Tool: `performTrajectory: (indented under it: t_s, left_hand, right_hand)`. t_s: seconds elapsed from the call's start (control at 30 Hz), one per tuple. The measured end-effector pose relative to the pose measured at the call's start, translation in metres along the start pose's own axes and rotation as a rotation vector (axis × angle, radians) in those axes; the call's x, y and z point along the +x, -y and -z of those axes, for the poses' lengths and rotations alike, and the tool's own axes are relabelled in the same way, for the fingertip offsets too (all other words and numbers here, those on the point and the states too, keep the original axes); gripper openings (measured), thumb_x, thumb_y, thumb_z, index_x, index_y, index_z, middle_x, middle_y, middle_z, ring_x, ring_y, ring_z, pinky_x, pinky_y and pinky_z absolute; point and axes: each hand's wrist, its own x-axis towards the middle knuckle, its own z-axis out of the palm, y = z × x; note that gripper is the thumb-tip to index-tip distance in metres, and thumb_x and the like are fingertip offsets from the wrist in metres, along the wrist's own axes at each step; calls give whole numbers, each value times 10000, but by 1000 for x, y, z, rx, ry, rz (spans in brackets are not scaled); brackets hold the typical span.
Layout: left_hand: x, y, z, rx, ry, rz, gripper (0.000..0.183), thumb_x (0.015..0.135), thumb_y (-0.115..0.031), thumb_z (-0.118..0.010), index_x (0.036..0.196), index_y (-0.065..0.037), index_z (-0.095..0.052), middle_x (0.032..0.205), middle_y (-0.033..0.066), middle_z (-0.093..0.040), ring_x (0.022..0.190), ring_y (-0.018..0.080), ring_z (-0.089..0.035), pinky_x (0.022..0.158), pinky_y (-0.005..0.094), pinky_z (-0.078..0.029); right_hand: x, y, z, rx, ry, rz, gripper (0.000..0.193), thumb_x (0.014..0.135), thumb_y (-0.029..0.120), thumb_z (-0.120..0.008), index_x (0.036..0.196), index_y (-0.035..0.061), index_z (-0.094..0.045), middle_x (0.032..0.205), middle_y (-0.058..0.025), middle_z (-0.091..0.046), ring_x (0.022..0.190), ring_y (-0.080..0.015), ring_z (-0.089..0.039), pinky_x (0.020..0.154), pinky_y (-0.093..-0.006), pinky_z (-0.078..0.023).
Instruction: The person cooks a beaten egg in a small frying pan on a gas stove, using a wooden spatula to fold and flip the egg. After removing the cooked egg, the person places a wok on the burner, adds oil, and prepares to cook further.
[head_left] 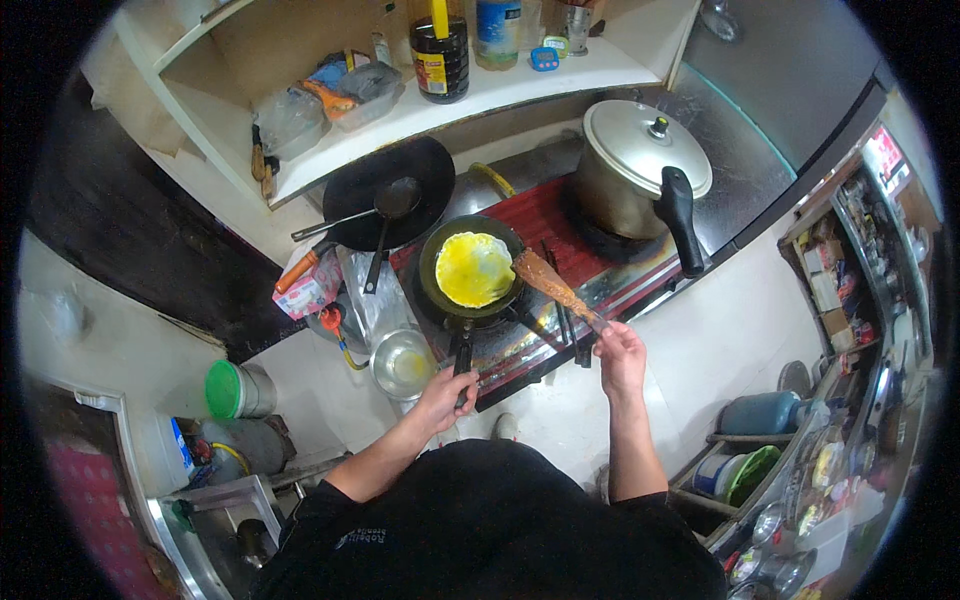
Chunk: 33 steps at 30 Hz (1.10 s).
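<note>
My left hand (446, 399) is closed round the black handle of a small frying pan (429, 272), which sits over the stove. A round yellow sheet of egg (470, 270), whitish toward its right side, lies in the pan. My right hand (621, 357) grips the end of a brown wooden spatula (550, 282). Its broad blade reaches the pan's right rim, beside the egg; whether it touches the egg I cannot tell. Just left of the pan handle stands a metal bowl (383, 378) with a little yellow liquid in it.
A large lidded pressure cooker (630, 170) stands at the right of the stove (540, 225), its black handle jutting toward me. A black wok (400, 160) with ladles lies behind left. Above, a white shelf (560, 75) holds a dark sauce bottle (439, 65). Chopsticks (567, 325) lie near the spatula.
</note>
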Motion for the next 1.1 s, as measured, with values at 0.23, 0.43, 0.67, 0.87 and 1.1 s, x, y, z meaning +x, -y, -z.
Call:
performTrajectory:
  t_s: [0.23,0.43,0.67,0.87,1.1]
  left_hand:
    - [0,-5,-2,-122,0,8,112,955,-157,-542,961,-46,-544,681,56,-555,513,153,-501,414,262,-324]
    - [-2,-7,-3,-171,1,41,172,966,-173,-511,1038,-23,-552,693,66,-568,522,159,-491,434,271,-334]
    - [-3,-6,1,-215,48,48,161,960,-181,-540,1030,-38,-565,720,55,-572,556,152,-514,448,256,-342]
    - [-5,-7,0,-217,36,52,165,957,-174,-550,1053,-40,-554,734,50,-570,560,140,-508,452,253,-339]
    - [-9,-9,-2,-204,-5,48,160,948,-161,-557,1052,-39,-563,730,48,-571,559,129,-505,454,247,-332]
  right_hand:
    - [-9,-3,-19,-32,-34,5,98,899,11,-634,987,-22,-606,752,-63,-631,587,-128,-562,537,-236,-459]
    - [-16,-8,-23,-6,-51,-38,94,909,-2,-613,999,-27,-598,781,-72,-631,621,-130,-562,558,-260,-469]
    - [-17,-6,-37,-185,-14,56,90,903,3,-624,991,-9,-606,793,-39,-631,647,-105,-558,567,-246,-458]
    - [4,11,-70,-628,28,179,55,883,3,-640,936,-4,-625,771,10,-626,638,-48,-546,573,-202,-438]
    - [11,19,-99,-832,90,267,53,883,0,-640,926,-30,-630,749,-3,-625,648,-51,-557,578,-206,-455]
